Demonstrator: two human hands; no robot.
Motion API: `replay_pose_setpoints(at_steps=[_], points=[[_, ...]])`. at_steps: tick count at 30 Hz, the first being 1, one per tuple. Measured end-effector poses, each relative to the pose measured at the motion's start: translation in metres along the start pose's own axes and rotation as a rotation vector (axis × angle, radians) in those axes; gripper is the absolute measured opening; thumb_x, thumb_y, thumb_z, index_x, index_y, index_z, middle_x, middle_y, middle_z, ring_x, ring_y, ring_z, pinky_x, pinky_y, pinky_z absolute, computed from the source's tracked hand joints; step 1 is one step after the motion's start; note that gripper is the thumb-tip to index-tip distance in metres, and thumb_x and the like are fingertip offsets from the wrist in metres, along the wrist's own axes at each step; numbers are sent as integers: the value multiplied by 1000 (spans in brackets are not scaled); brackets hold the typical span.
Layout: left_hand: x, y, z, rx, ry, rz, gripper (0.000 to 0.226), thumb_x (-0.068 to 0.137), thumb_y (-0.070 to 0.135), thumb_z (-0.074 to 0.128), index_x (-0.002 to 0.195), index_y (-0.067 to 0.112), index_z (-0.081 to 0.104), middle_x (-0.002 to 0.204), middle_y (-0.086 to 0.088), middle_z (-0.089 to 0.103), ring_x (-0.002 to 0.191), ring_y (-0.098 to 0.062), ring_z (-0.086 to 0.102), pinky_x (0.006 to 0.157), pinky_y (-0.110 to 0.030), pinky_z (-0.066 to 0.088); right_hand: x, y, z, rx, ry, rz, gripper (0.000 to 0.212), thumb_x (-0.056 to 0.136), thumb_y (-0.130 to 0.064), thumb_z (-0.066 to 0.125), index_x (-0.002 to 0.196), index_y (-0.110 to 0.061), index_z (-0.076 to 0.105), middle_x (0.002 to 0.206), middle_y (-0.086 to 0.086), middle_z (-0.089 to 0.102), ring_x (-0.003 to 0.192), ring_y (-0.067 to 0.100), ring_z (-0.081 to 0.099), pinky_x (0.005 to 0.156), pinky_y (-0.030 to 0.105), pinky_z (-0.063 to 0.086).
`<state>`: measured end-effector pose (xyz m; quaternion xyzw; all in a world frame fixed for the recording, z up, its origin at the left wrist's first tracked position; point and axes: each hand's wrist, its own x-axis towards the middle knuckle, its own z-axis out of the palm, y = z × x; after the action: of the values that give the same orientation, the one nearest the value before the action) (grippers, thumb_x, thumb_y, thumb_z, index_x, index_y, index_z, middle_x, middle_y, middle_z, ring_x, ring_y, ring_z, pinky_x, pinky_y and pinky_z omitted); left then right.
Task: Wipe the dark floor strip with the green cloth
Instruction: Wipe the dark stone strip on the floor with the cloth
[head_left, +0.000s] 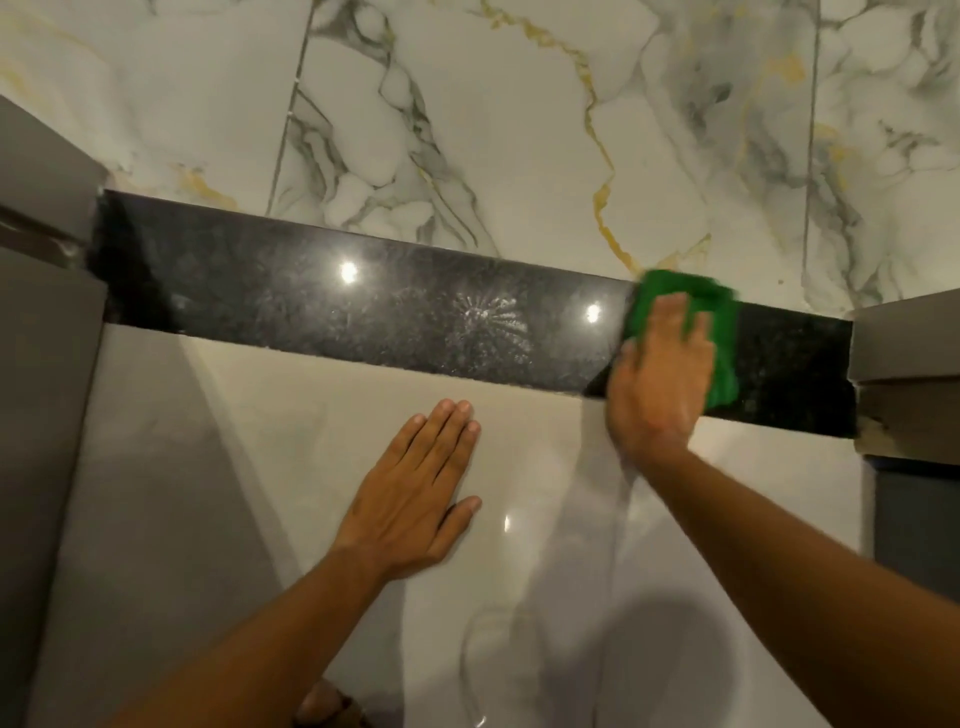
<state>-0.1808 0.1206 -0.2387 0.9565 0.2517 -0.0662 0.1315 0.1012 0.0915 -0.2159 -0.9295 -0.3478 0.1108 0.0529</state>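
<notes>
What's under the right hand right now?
The green cloth, pressed flat by the right hand onto the dark floor strip near its right end. The strip beneath the cloth is hidden.

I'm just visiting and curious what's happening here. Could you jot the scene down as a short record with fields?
Activity: wiping a dark strip set in the floor
Tool: green cloth, near the strip's right end
Right hand: flat on the cloth, pressing it down
Left hand: flat on the pale tile below the strip, holding nothing
Strip surface: hazy smears left of the cloth, darker to its right
Beyond strip: veined marble tiles
</notes>
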Motion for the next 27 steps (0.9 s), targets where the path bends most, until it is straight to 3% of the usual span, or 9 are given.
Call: replay_pose_setpoints(at_steps=[2, 4, 9, 13, 15, 19, 21, 25, 27], points=[[-7, -4, -1, -17, -10, -36, 74, 101, 47, 32, 157, 1, 20, 167, -20, 17, 155, -34, 15, 124, -47, 15, -35, 19, -1, -103, -119, -470, 63, 98, -24, 41, 156, -16, 18, 163, 6, 20, 150, 36, 15, 121, 50, 13], [-12, -10, -3, -24, -4, -70, 74, 100, 47, 33, 157, 1, 20, 167, -20, 17, 155, -35, 15, 123, -49, 18, -44, 50, -13, -145, -207, -556, 64, 96, -23, 43, 155, -16, 19, 163, 6, 19, 150, 37, 16, 120, 52, 15], [-24, -22, -3, -33, 21, -148, 75, 99, 45, 36, 157, 0, 22, 166, -21, 19, 155, -35, 16, 123, -49, 18, 7, -32, -2, 81, -24, 276, 62, 101, -25, 39, 156, -10, 16, 165, 11, 16, 150, 38, 11, 122, 49, 10], [-33, -32, -3, -68, 61, -257, 75, 98, 44, 36, 156, -1, 21, 166, -21, 18, 155, -35, 16, 125, -48, 14, -38, -36, 8, -112, -175, -585, 63, 99, -26, 38, 157, -17, 15, 165, 7, 16, 152, 33, 10, 122, 51, 13], [-36, -37, -6, -73, 55, -288, 75, 99, 44, 35, 156, -1, 21, 166, -20, 17, 155, -35, 17, 125, -48, 14, -49, 1, -4, -196, -262, -751, 64, 97, -26, 39, 156, -19, 15, 164, 5, 16, 152, 34, 12, 121, 53, 15], [-47, -51, -6, -76, 68, -375, 75, 100, 46, 32, 157, 0, 18, 167, -19, 13, 156, -33, 11, 126, -46, 9, -16, -41, 9, -14, -68, -27, 62, 99, -23, 41, 156, -11, 18, 165, 9, 18, 150, 38, 12, 122, 50, 11], [-53, -58, -3, -67, 80, -430, 76, 100, 47, 32, 158, 1, 15, 168, -18, 11, 157, -31, 6, 128, -45, 5, -8, -103, 19, 34, -41, 78, 64, 99, -24, 40, 156, -10, 15, 165, 9, 16, 150, 38, 11, 122, 49, 9], [-62, -66, -1, -53, 82, -478, 76, 100, 49, 29, 159, 2, 14, 168, -18, 12, 157, -29, 4, 128, -43, 3, -42, -99, 26, -164, -186, -722, 64, 100, -27, 40, 157, -18, 14, 166, 5, 13, 153, 31, 6, 123, 49, 8], [-66, -72, -3, -64, 85, -490, 76, 100, 49, 30, 158, 3, 16, 168, -17, 15, 157, -30, 7, 127, -44, 7, -49, -62, 13, -214, -287, -856, 64, 99, -30, 38, 157, -21, 13, 165, 3, 12, 153, 29, 5, 122, 51, 12]])
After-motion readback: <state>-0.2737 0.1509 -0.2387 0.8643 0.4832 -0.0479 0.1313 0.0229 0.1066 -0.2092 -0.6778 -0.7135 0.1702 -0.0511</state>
